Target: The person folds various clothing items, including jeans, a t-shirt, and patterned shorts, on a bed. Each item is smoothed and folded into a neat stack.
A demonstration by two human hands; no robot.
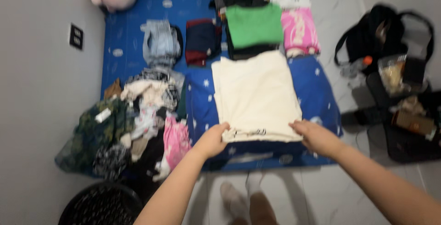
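A cream folded garment (255, 97) lies flat on a blue patterned mattress (317, 92). My left hand (212, 140) grips its near left corner. My right hand (314, 135) grips the near right corner. Both arms reach forward from the bottom of the head view. Beyond the cream garment lie a folded green top (254, 25), a pink printed piece (299, 31) and a navy and red folded piece (201, 40).
A heap of unfolded clothes (138, 128) covers the mattress's left side. A black laundry basket (102, 205) stands at the bottom left. Black bags (381, 32) and loose items sit on the tiled floor at right. A grey wall runs along the left. My feet (241, 195) stand below.
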